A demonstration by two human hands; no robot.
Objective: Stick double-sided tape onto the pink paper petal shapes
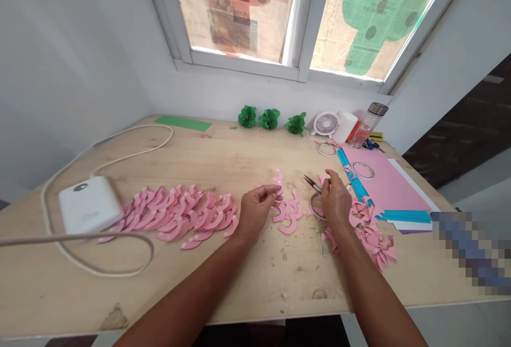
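My left hand point(256, 209) pinches a pink paper piece point(278, 190) between thumb and fingertips, above the middle of the table. Several curved pink paper pieces point(288, 224) lie loose just right of that hand. My right hand point(336, 198) is closed around a pair of scissors point(311, 183), whose dark blades stick out to the left, slightly apart; the handles are mostly hidden by the fingers. Under and beside this hand lies a tape ring point(315, 207), partly covered. Pink paper scraps point(369, 232) are heaped to the right of my right wrist.
Overlapping rows of pink arcs point(175, 214) spread at left, beside a white power bank point(90, 205) with a looping cable point(47, 198). Green paper decorations point(269, 118), a small fan point(326, 123) and a glass bottle point(368, 126) stand along the back. Pink sheets point(393, 179) lie right.
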